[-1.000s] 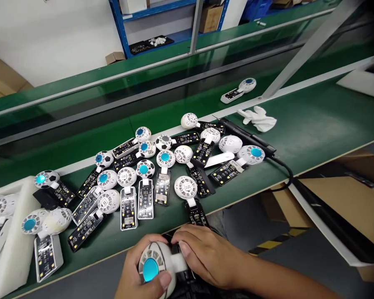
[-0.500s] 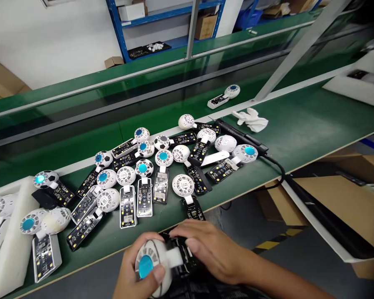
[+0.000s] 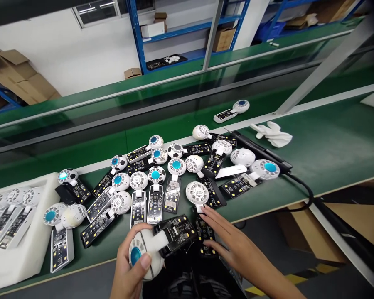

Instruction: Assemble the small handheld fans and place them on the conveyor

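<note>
While the left hand (image 3: 127,270) wraps a ball-headed gadget (image 3: 160,241), thumb on the white ball beside its blue disc and fingers curled behind, snug grip, the right hand (image 3: 229,241) is at a second gadget (image 3: 202,229), just right of the held one. Right fingertips at that gadget's white neck, thumb lower by its black circuit board, gap between thumb and fingers fairly wide; can't tell if they actually grip it. Held gadget is at the near edge of the green table (image 3: 324,158), ball toward the left palm, board exposed and tilted up to the right. Beyond the held gadget, loose gadgets (image 3: 156,203) lie scattered, some discs blue, some balls football-patterned. Well left of it: white foam tray (image 3: 37,253) with more gadgets (image 3: 14,224) in a row. Beyond it to the right: black corded tool (image 3: 258,149), thin tip pointing away, and past that a crumpled white glove (image 3: 272,133). Farther beyond it, across the pale strip, one lone gadget (image 3: 232,111). Right of it, below table level, cardboard box (image 3: 336,232).
</note>
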{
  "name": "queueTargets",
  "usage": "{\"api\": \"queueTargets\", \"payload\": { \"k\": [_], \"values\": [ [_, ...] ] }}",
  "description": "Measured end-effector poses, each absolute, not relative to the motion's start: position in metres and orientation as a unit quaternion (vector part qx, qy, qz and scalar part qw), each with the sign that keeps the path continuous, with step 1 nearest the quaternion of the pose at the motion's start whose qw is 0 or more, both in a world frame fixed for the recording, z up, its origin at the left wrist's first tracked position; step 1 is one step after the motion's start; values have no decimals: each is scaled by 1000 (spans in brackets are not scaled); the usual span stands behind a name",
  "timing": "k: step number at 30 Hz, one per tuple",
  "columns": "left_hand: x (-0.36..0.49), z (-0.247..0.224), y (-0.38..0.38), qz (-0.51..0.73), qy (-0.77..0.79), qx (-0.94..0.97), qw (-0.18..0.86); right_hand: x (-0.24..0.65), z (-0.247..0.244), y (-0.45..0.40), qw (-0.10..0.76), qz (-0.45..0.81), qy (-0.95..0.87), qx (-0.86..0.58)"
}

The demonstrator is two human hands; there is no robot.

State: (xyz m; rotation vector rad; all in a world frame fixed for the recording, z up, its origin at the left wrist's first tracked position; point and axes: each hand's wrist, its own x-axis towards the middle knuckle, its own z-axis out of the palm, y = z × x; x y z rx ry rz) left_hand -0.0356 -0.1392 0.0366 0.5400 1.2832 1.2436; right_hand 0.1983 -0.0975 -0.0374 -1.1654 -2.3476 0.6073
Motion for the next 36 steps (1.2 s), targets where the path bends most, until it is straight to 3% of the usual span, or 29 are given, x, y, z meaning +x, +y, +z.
{"api": "queueTargets", "payload": {
  "k": [5,9,11,14,17,20,25,36],
  "values": [
    [-42,29,-140,542,549,253,583,188,-36,-82,272,215,-841,-415],
    [-51,22,-130,492,478,248,684,182,-9,-78,354,326,-791,-377],
    [-52,20,-119,452,424,248,745,175,10,-76,328,456,-759,-329],
    [-48,19,-99,425,386,220,789,161,29,-76,211,598,-704,-320],
    [-39,23,-87,470,445,210,733,146,27,-80,174,645,-636,-386],
    [-32,26,-87,482,520,318,629,136,17,-84,227,683,-559,-412],
    [-26,22,-101,320,614,595,408,128,13,-85,311,728,-471,-389],
    [-24,18,-107,328,560,655,387,145,22,-82,294,767,-440,-362]
  ]
}}
